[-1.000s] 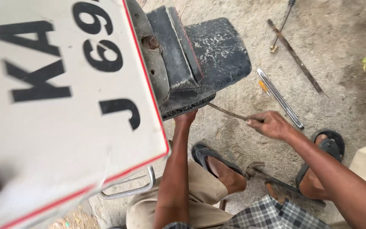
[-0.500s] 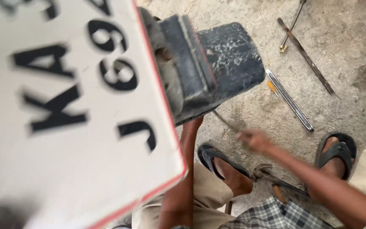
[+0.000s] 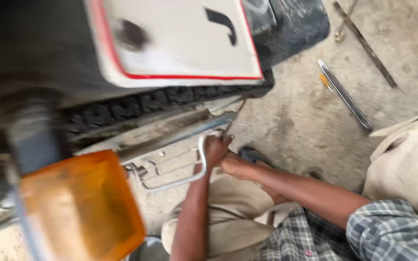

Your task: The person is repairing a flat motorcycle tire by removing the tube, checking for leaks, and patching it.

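- Low in the head view, the left hand [image 3: 215, 150] is seen closed around the upright end of a bent chrome metal bar [image 3: 170, 183] fixed beneath the vehicle.
- The bar's long axis is laid roughly level, running from the hand leftwards towards the orange turn-signal lens [image 3: 81, 208]; its gripped end points upward.
- The right hand [image 3: 235, 164] is pressed just beside the left one, touching it; whether it is closed on anything cannot be told, since the picture is blurred.
- A thin dark rod [image 3: 233, 118] is seen rising from the hands, tilted up and to the right towards the black treaded tyre [image 3: 170, 99].
- A white red-edged number plate [image 3: 180, 43] is hung above the tyre.
- On the concrete floor [image 3: 291, 121], a flat silver metal strip [image 3: 344, 94] is laid diagonally, well apart from the hands.
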